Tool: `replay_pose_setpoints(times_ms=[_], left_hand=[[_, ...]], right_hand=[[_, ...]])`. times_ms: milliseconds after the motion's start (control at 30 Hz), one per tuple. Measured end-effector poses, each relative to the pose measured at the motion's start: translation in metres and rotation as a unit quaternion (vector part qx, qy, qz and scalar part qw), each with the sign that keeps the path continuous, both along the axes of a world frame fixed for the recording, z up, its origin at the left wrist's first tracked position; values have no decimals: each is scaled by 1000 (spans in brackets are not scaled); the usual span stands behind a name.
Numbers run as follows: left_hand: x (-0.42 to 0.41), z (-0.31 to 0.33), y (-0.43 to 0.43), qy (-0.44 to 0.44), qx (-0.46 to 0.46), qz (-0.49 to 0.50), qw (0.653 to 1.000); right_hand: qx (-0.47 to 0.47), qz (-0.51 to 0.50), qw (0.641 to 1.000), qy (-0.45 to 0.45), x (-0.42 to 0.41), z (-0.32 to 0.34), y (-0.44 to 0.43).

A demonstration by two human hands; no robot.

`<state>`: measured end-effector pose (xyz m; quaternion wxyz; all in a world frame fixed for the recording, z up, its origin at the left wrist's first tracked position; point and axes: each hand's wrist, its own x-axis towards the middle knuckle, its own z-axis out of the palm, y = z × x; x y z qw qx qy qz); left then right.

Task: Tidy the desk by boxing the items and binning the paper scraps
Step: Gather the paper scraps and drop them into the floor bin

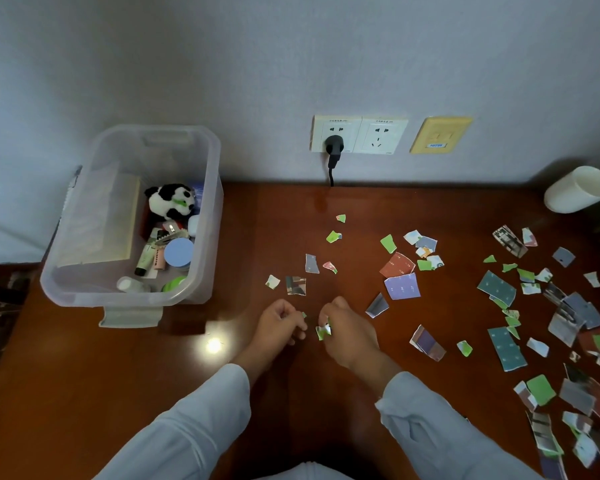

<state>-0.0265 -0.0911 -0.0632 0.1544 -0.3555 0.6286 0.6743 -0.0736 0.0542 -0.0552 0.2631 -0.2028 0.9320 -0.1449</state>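
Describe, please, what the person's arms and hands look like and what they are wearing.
Both arms are covered by loose, pale grey-blue long sleeves, the left sleeve and the right sleeve, creased and ending at the forearm, short of the wrists. The left hand and right hand are bare: no gloves, and no watch, ring or bracelet shows from this view.

2 wall sockets (359,134), black plug (334,147) in left; yellow plate (440,134)
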Motion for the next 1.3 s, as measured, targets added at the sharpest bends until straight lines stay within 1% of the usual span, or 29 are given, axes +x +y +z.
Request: replay_pose_setpoints(times_ms=[67, 133, 200, 233, 267, 300, 333, 400, 433, 467, 500, 533, 567, 600, 633, 667, 700, 733, 767, 800, 833, 867, 900, 933, 967, 1033, 1133, 1200, 1300], left_hand=[[0, -4, -2, 4, 31, 27, 999], [-2, -6, -3, 11, 56, 54, 997], [-4, -5, -5, 18, 82, 77, 993], [-6, -3, -7, 23, 99, 87, 991], [-8, -1, -9, 26, 117, 95, 988], [-10, 1, -11, 30, 139, 103, 985], [-12, 3, -13, 36, 157, 108, 981], [-17, 5, -18, 47, 178, 113, 976], [-20, 6, -21, 50, 178, 112, 976], [-23, 7, -23, 49, 176, 110, 977], [-27, 10, -24, 42, 171, 107, 979], [-31, 12, -26, 30, 158, 101, 982], [-36, 14, -26, 16, 131, 90, 987], [-41, 13, -26, 8, 89, 76, 993], [-44, 12, -26, 7, 34, 61, 998], [-48, 9, -26, 14, -33, 41, 999], [-51, 6, -28, 23, -99, 13, 995], [-53, 4, -29, 27, -157, -31, 987], [-53, 3, -31, 23, -212, -90, 973], [-54, 3, -33, 15, -268, -158, 950], [-54, 3, -35, 9, -321, -218, 921], [-55, 3, -36, 10, -369, -259, 893], [-56, 2, -36, 18, -401, -280, 872], [-57, 1, -36, 26, -417, -285, 863], [-59, 1, -36, 35, -422, -283, 860], [-62, 0, -37, 40, -419, -282, 862], [-68, 0, -39, 26, -407, -275, 871], [-70, -1, -39, 19, -400, -267, 877], [-67, -4, -41, 28, -405, -269, 874]], right_hand=[[-13, 9, 1000, 12, 1, 0, 1], [-36, -7, 999, -9, 2, -3, 4], [-99, -71, 990, -71, 0, -5, 3], [-150, -130, 974, -108, -2, -4, 1], [-206, -207, 945, -145, -7, -2, -3], [-258, -288, 903, -185, -12, 2, -7], [-303, -358, 853, -230, -18, 5, -10], [-374, -440, 753, -316, -30, 14, -15], [-400, -461, 711, -348, -35, 17, -17], [-419, -474, 679, -372, -39, 19, -18], [-429, -481, 657, -391, -43, 20, -21], [-430, -487, 643, -405, -46, 19, -24], [-426, -489, 639, -413, -49, 19, -27], [-417, -485, 649, -412, -52, 18, -29], [-405, -476, 670, -400, -55, 17, -32], [-389, -462, 702, -377, -58, 17, -34], [-368, -443, 743, -341, -62, 15, -37], [-338, -417, 792, -291, -65, 13, -40], [-299, -385, 841, -233, -68, 11, -43], [-257, -350, 883, -176, -72, 8, -46], [-216, -311, 916, -133, -75, 5, -47], [-181, -275, 938, -107, -77, 1, -48], [-153, -246, 953, -92, -80, -2, -48], [-127, -226, 963, -79, -82, -5, -49], [-104, -213, 969, -67, -84, -6, -50], [-64, -208, 975, -48, -88, -8, -55], [-18, -204, 979, -22, -92, -10, -63], [-2, -191, 982, -9, -93, -11, -67], [-9, -172, 985, -13, -94, -12, -69]])
